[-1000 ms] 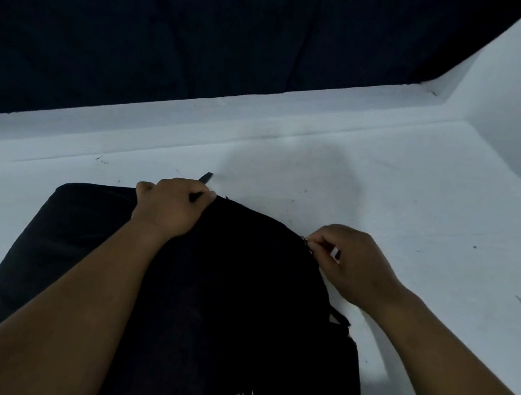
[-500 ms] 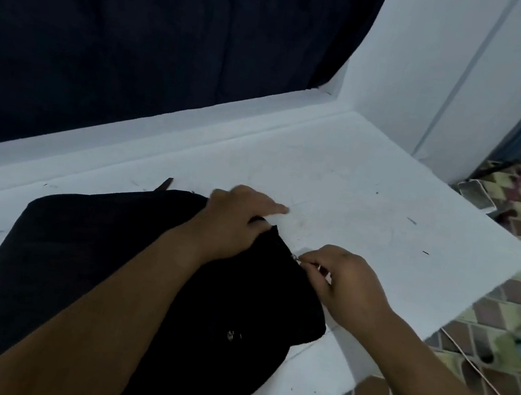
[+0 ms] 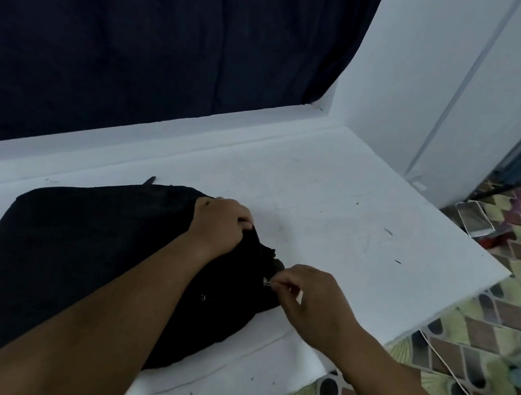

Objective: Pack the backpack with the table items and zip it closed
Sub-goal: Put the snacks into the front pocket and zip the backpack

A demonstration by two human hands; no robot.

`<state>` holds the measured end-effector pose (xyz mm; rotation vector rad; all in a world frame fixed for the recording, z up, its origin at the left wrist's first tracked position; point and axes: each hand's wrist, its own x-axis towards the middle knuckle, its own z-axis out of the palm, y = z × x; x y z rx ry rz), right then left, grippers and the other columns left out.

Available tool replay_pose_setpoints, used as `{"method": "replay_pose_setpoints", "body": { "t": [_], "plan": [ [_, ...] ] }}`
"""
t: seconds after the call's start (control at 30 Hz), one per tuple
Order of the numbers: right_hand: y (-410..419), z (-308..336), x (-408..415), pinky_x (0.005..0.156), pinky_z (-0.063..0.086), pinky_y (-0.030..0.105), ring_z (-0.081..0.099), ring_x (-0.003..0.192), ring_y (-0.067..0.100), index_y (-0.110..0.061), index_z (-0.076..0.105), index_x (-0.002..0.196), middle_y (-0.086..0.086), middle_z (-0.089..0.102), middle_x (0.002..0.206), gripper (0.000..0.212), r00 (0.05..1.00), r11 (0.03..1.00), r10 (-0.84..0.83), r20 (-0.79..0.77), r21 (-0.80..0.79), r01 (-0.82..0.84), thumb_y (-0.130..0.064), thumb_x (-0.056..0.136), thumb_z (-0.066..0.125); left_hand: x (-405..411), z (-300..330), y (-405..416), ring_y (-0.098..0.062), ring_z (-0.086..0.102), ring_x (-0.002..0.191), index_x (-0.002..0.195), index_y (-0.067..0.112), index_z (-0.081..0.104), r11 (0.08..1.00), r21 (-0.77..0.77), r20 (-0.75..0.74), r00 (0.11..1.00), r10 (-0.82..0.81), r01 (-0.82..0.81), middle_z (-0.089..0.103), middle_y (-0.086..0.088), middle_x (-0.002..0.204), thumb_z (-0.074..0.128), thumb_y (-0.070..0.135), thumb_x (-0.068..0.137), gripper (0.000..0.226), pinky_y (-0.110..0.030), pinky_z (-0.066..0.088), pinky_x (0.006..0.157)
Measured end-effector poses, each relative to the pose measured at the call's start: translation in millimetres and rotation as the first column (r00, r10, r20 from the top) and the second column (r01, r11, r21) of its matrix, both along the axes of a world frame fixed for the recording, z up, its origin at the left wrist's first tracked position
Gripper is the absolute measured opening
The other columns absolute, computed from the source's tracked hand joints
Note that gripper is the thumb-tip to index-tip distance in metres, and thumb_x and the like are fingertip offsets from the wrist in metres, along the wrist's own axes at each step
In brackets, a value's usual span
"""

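In the head view there is one backpack (image 3: 79,256), black, lying flat on the white tabletop (image 3: 333,213). Its long axis runs from the lower left toward the upper right, and its right end is under the hands. There are two hands. The left hand (image 3: 219,225) lies on the far right part of the backpack, with the fingers curled into the black fabric and gripping it. The right hand (image 3: 309,296) is just beside the backpack's right edge, and its thumb and finger pinch one small metal zipper pull (image 3: 266,282). One more small metal piece (image 3: 203,296) shines on the backpack nearer to the person. A dark curtain (image 3: 139,48) hangs behind the tabletop. On the tiled floor (image 3: 502,312) lies one white cable (image 3: 460,382).
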<state>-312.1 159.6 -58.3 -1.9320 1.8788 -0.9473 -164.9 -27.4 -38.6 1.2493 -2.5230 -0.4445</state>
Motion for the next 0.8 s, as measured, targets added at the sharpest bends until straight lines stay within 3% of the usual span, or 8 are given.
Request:
{"method": "replay_pose_setpoints", "body": {
  "t": [0.13, 0.23, 0.3, 0.4, 0.47, 0.57, 0.67, 0.8],
  "plan": [
    [-2.5, 11.3, -4.9, 0.065, 0.051, 0.016, 0.067, 0.074, 0.004, -0.031, 0.077, 0.081, -0.017, 0.073, 0.078, 0.018, 0.945, 0.975, -0.101, 0.312, 0.220, 0.032, -0.020, 0.091, 0.067, 10.7, 8.5, 51.2, -0.002, 0.045, 0.107, 0.094, 0.036, 0.072, 0.999, 0.013, -0.131, 0.991, 0.033, -0.032, 0.059, 0.020, 0.106, 0.071, 0.028, 0.086, 0.011, -0.035, 0.031, 0.095],
    [-5.7, 17.4, -3.4, 0.063, 0.050, 0.019, 0.068, 0.071, 0.007, -0.029, 0.079, 0.075, -0.009, 0.075, 0.076, 0.020, 0.829, 0.932, -0.208, 0.520, 0.363, 0.007, -0.023, 0.090, 0.068, 24.0, 14.5, 101.4, -0.001, 0.058, 0.084, 0.088, 0.029, 0.075, 0.997, 0.083, -0.236, 0.972, 0.018, 0.002, 0.063, 0.018, 0.086, 0.073, 0.021, 0.084, 0.009, -0.017, 0.045, 0.079],
    [-7.8, 19.1, -1.9, 0.060, 0.047, 0.016, 0.066, 0.068, 0.003, -0.025, 0.080, 0.076, -0.005, 0.075, 0.076, 0.018, 0.769, 0.918, -0.228, 0.597, 0.395, -0.034, -0.023, 0.090, 0.069, 27.3, 11.5, 124.3, -0.003, 0.061, 0.077, 0.086, 0.029, 0.076, 0.991, 0.135, -0.213, 0.977, 0.013, 0.017, 0.065, 0.018, 0.077, 0.072, 0.020, 0.081, 0.011, -0.017, 0.050, 0.069],
    [-8.2, 20.6, 0.2, 0.059, 0.046, 0.015, 0.065, 0.066, 0.003, -0.023, 0.081, 0.077, -0.005, 0.074, 0.074, 0.020, 0.761, 0.911, -0.183, 0.623, 0.399, -0.107, -0.028, 0.092, 0.068, 23.5, 6.3, 137.5, -0.004, 0.061, 0.078, 0.085, 0.031, 0.073, 0.989, 0.142, -0.164, 0.984, 0.069, -0.046, 0.066, 0.016, 0.078, 0.074, 0.037, 0.078, 0.010, -0.027, 0.052, 0.074],
    [-9.1, 20.7, -0.1, 0.061, 0.044, 0.020, 0.061, 0.063, 0.008, -0.023, 0.078, 0.071, -0.005, 0.070, 0.068, 0.032, 0.770, 0.897, -0.170, 0.615, 0.420, -0.138, -0.039, 0.094, 0.063, 20.4, 3.6, 140.5, -0.004, 0.063, 0.080, 0.087, 0.031, 0.075, 0.977, 0.164, -0.145, 0.977, 0.159, -0.134, 0.069, 0.014, 0.081, 0.077, 0.045, 0.079, 0.016, -0.024, 0.051, 0.076],
    [-11.5, 20.9, -6.1, 0.070, 0.048, 0.023, 0.066, 0.076, 0.008, -0.029, 0.081, 0.083, -0.008, 0.076, 0.081, 0.046, 0.765, 0.864, -0.161, 0.623, 0.464, -0.196, -0.052, 0.100, 0.045, 17.4, -1.8, 146.4, -0.002, 0.063, 0.080, 0.086, 0.031, 0.078, 0.956, 0.145, -0.170, 0.946, 0.276, -0.254, 0.072, 0.016, 0.079, 0.077, 0.043, 0.082, 0.013, -0.017, 0.049, 0.073],
    [-15.4, 19.0, -15.1, 0.070, 0.048, 0.026, 0.066, 0.079, 0.012, -0.029, 0.081, 0.089, -0.006, 0.077, 0.088, 0.057, 0.778, 0.853, -0.091, 0.622, 0.451, -0.261, -0.053, 0.104, 0.032, 14.4, -11.4, 155.7, -0.007, 0.060, 0.070, 0.068, 0.024, 0.070, 0.951, 0.065, -0.214, 0.926, 0.310, -0.304, 0.065, 0.015, 0.063, 0.070, 0.034, 0.085, 0.020, -0.019, 0.046, 0.064],
    [-28.4, 18.5, -22.3, 0.055, 0.046, 0.021, 0.066, 0.062, 0.012, -0.017, 0.079, 0.083, 0.001, 0.076, 0.076, 0.046, 0.808, 0.870, -0.114, 0.579, 0.450, -0.199, -0.047, 0.101, 0.049, 5.8, -18.5, 171.1, -0.001, 0.053, 0.071, 0.056, 0.024, 0.051, 0.838, -0.066, -0.208, 0.829, 0.519, -0.541, 0.053, 0.015, 0.055, 0.059, 0.034, 0.072, 0.020, -0.029, 0.023, 0.079]
  ]
}}
